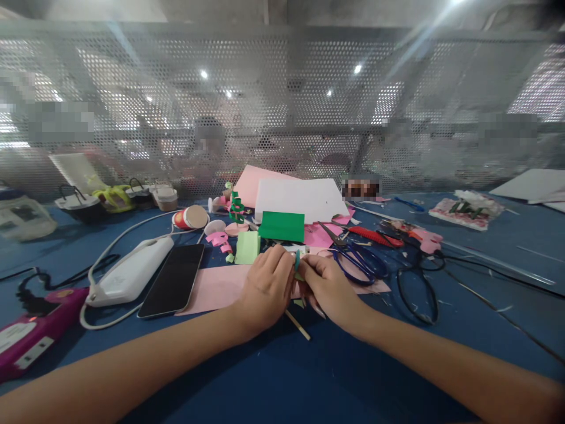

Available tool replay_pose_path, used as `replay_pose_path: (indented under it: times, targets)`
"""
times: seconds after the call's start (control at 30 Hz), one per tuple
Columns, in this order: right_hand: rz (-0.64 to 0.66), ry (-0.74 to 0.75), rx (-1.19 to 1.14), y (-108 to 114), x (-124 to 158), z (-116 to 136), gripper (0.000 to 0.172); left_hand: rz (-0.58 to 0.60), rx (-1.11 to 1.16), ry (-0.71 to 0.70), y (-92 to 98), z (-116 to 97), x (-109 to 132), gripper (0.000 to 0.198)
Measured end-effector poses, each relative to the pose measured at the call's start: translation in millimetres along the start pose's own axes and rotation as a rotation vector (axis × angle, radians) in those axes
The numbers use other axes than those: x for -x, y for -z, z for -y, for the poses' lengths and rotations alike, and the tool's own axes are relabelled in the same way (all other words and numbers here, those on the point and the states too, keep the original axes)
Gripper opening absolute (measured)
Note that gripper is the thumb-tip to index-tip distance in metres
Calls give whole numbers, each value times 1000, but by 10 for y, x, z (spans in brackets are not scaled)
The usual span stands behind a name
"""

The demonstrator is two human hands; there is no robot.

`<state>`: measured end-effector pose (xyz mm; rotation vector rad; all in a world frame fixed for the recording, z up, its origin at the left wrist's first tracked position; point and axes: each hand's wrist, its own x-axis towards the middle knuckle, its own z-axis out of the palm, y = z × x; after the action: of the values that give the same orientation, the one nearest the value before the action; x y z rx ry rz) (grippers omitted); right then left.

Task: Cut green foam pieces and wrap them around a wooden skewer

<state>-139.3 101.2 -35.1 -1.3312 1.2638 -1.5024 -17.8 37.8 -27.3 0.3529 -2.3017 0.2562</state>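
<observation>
My left hand (268,288) and my right hand (331,291) meet over a pale pink sheet (216,288). Pinched between their fingertips is a small teal paper strip (297,259); most of it is hidden by the fingers. Both hands are closed. A thin wooden stick (299,325) shows below my left hand, and I cannot tell whether it is held or lies on the table. Just beyond the hands are a folded dark green paper (282,227), a light green paper pad (248,247) and blue-handled scissors (357,262).
Left stand a black phone (174,280), a white corded glue gun or charger-like device (132,271), a purple power strip (39,330) and a red roll-shaped cup (189,218). To the right lie a red cutter (377,237), a pink glue gun (424,238) and black-handled scissors (417,294). White sheets (300,197) lie behind.
</observation>
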Motion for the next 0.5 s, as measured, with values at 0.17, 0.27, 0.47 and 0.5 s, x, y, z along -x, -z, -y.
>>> replay_pose_path:
  times: [0.17,0.27,0.47,0.5]
  targets:
    - [15,-15,-53,2,-4,-5,36,-5,119,42,-15,5,-2,21]
    - [52,-17,-98,3,-7,-11,38,-28,261,100,-27,13,-9,21]
    - [63,-27,-209,-34,-1,-44,38,-46,376,102,14,-1,-12,20]
    - [62,-34,-231,-43,-1,-54,38,-46,379,100,25,-4,-13,20]
